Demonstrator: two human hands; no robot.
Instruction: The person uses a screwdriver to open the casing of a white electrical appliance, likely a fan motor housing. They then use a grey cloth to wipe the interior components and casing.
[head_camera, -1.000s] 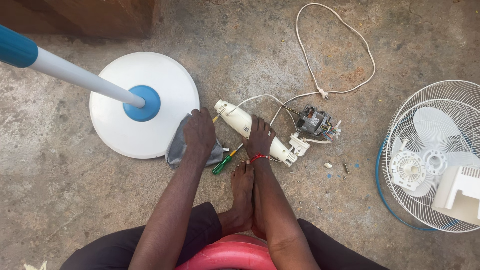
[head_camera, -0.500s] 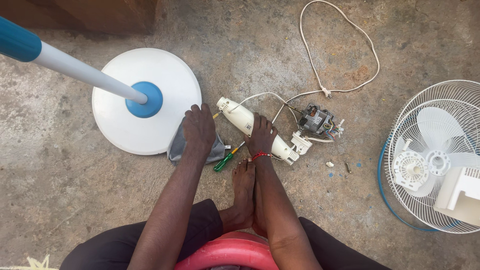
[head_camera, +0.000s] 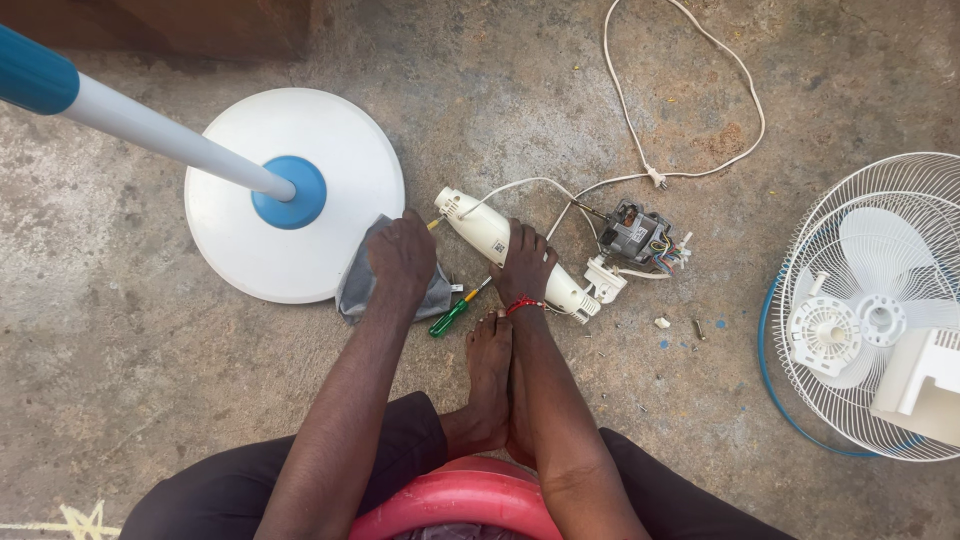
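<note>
Left hand: the left hand (head_camera: 402, 255) presses down on a grey cloth (head_camera: 352, 288), fingers curled over it — grasping the cloth against the floor.
Right hand: the right hand (head_camera: 525, 264) lies over a white fan neck (head_camera: 490, 232), fingers closed round its middle; a red band sits at the wrist.
Fan neck: a long white plastic casing, lying slantwise on the concrete floor (head_camera: 130, 380) near its middle, one end towards the round base, the other beside the motor.
Cloth: crumpled, touching the near edge of the white round base (head_camera: 330, 160).
Base: white disc with a blue collar, from which a white pole (head_camera: 165, 137) with a blue sleeve rises towards the far left corner of the floor.
Screwdriver: a green-handled screwdriver (head_camera: 455, 312) lies between the two hands, just in front of the bare feet (head_camera: 490, 370).
Motor: a bare motor (head_camera: 637, 235) with coloured wires, just right of the neck — a white cord (head_camera: 690, 90) loops from it towards the far edge.
Fan cage: a white wire cage (head_camera: 850, 300) with blades inside lies at the right edge of the floor, well apart from the hands.
Seat: a red stool (head_camera: 460, 500) at the near edge.
</note>
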